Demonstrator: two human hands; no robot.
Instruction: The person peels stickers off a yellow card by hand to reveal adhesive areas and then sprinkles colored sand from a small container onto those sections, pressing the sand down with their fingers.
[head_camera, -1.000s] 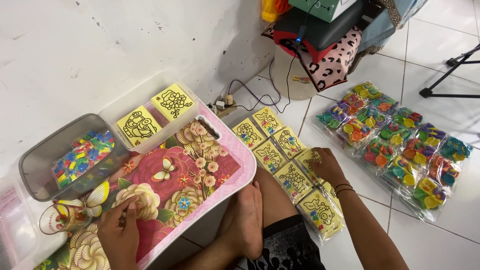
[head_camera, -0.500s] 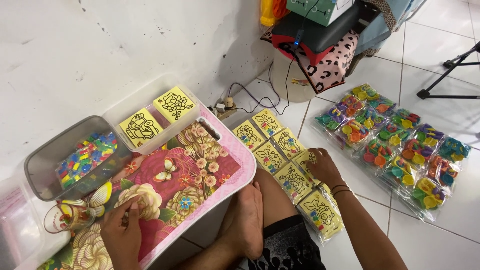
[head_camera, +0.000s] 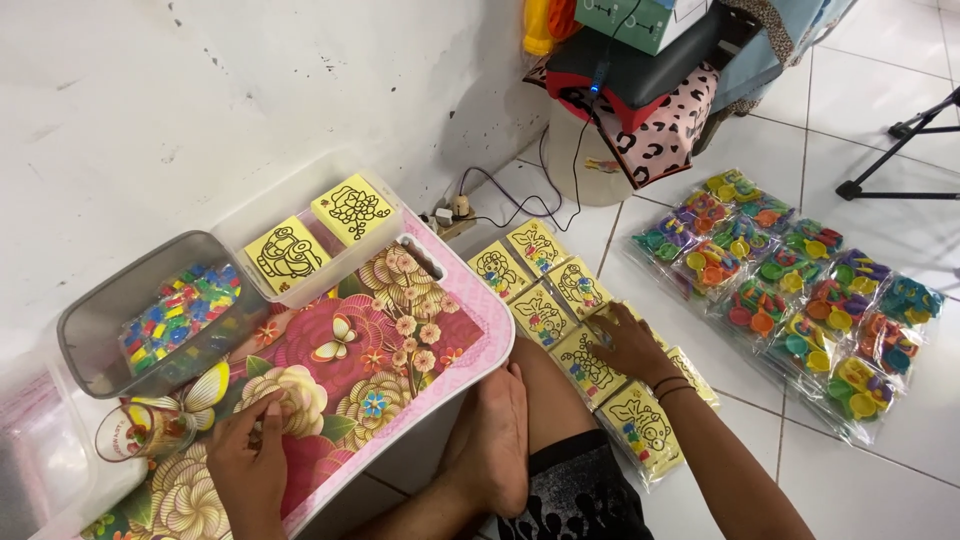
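Right hand (head_camera: 628, 345) rests, fingers spread, on yellow picture packets (head_camera: 560, 320) laid on the floor, while left hand (head_camera: 248, 462), fingers together, presses a floral tray (head_camera: 400, 330) beside a grey tub (head_camera: 110, 320) of coloured pieces (head_camera: 180, 315).

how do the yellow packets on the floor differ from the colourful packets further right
The yellow picture packets each hold a flat yellow card with a black line drawing; the colourful toy packets hold lumpy mixed-colour plastic pieces. The yellow ones lie overlapped in a narrow column by the person's leg, and the right hand rests on them; the colourful ones spread in a wider block, untouched. Both are clear bags on the white tile floor.
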